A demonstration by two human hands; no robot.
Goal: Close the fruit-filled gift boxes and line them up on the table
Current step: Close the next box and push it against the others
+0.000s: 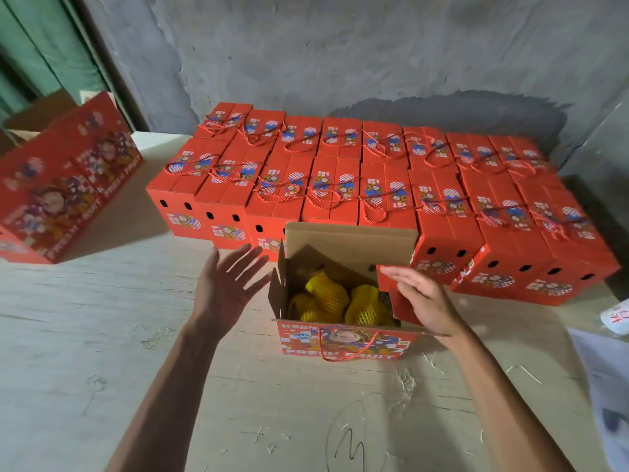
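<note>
Far left edge of the tabletop [102, 328]: a large red "FRESH FRUIT" carton [64, 185], blurred, well apart from the work.

Left hand [226, 284]: fingers spread and straight, palm turned toward the box, holding nothing. It hovers just beside the left side flap [277, 287] of the open gift box [343, 340], apparently not touching. The flap stands roughly upright, so the box lies directly to this hand's right.

Open gift box sits near the front middle of the tabletop, long axis running left to right. Inside, yellow fruit in foam netting [340, 301] fills the bottom. The back flap [350, 245] stands up, brown inner face showing. A red cord handle [350, 349] hangs over the printed front face.

Right hand [422, 301]: fingers nearly straight, laid against the red right flap [394, 294], which tilts inward over the fruit (contact looks like a flat press, not a curl round it).

Judgement: the right hand is nearer its flap and already on it; the left needs only a short sideways push to fold its own.

Behind and right: rows of closed gift boxes [374, 185] along the tabletop's back edge, touching one another. Far right edge: papers [606, 376], blurred.
</note>
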